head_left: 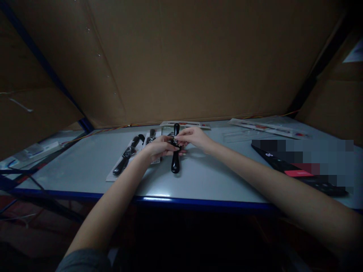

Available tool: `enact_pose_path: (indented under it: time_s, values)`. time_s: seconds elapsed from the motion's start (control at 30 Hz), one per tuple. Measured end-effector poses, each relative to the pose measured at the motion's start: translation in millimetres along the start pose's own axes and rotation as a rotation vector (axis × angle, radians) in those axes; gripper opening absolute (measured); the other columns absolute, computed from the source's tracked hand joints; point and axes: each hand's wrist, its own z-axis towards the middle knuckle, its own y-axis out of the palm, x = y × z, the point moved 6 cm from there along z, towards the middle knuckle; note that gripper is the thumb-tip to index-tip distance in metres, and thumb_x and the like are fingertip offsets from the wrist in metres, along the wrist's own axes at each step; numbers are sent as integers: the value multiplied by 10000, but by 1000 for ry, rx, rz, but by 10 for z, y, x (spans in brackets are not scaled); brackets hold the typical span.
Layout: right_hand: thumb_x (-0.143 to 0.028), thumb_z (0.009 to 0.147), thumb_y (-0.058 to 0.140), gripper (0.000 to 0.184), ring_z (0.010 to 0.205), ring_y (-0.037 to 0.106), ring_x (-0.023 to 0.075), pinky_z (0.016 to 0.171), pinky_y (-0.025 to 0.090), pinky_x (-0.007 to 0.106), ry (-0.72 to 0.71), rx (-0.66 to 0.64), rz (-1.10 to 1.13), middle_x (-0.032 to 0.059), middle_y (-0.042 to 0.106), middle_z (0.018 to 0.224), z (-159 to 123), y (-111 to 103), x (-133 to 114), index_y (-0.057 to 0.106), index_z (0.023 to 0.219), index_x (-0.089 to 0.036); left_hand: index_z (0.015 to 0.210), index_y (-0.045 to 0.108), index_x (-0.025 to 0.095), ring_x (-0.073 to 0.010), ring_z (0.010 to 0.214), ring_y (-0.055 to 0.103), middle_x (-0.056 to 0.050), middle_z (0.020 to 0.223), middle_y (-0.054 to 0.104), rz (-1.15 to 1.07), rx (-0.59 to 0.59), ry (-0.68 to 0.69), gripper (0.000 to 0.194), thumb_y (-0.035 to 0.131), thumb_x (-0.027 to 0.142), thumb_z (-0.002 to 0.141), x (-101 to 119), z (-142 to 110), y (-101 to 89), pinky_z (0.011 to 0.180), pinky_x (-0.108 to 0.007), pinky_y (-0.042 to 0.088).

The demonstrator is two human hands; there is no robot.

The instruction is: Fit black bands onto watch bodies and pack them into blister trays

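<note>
We find the left hand (159, 148) and right hand (194, 137) closed in a pinch on a black watch strap (175, 164) at mid-length, fingertips meeting around its small metal buckle (176, 142). The strap runs straight away from us above the grey worktop (85, 172); whether it touches there, we cannot tell. Just left, a second black strap (126, 155) lies on a white backing card (111, 177). Well right, a clear plastic sleeve (241, 135) lies near a long black item (297, 173), partly pixelated, bearing a red tag (298, 173).

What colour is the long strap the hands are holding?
The strap is shiny black, and it shows best in the head view.
</note>
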Motion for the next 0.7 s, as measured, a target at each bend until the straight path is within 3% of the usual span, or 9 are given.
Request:
enact_pose_path:
  time_s: [0.1,0.27,0.37,0.47,0.6,0.7]
  values:
    - [-328,685,644,199,585,567,139,567,425,277,-86,-10,-168,40,628,630,-1,-26,-70,663,730,-136,1001,530,49,-158,746,682,-131,840,673,-15,-16,9,335,501,-112,710,2,3,-14,762,-257,532]
    - [-367,734,615,217,660,542,138,612,376,272,-369,36,-607,46,635,710,-107,-25,-343,666,699,-159,1018,529,51,-154,721,682,-115,808,678,-5,-11,6,358,500,-116,703,13,-8,3,708,-240,543]
    - [-350,786,560,241,668,510,135,610,338,269,-446,58,-785,40,603,685,-164,34,-416,625,644,-167,1010,532,60,-145,691,681,-102,784,679,19,17,-5,356,508,-117,702,3,-5,10,677,-218,545]
    - [-335,817,499,291,619,488,129,564,302,264,-369,86,-806,28,572,622,-133,50,-347,571,588,-171,1000,528,64,-158,683,683,-111,805,678,23,45,-12,368,552,-116,680,-13,3,3,693,-245,550]
    - [-295,833,427,304,518,480,114,509,294,249,-77,30,-582,10,548,548,-15,-33,-103,548,586,-165,992,537,51,-173,747,681,-143,871,667,0,-1,14,350,535,-119,687,-2,4,12,757,-282,542]
    - [-272,821,443,212,577,499,124,549,318,246,-128,115,-596,12,562,610,-8,-170,-168,580,708,-157,997,539,38,-169,762,677,-152,875,663,-15,-7,27,328,506,-111,706,10,2,-13,793,-297,528]
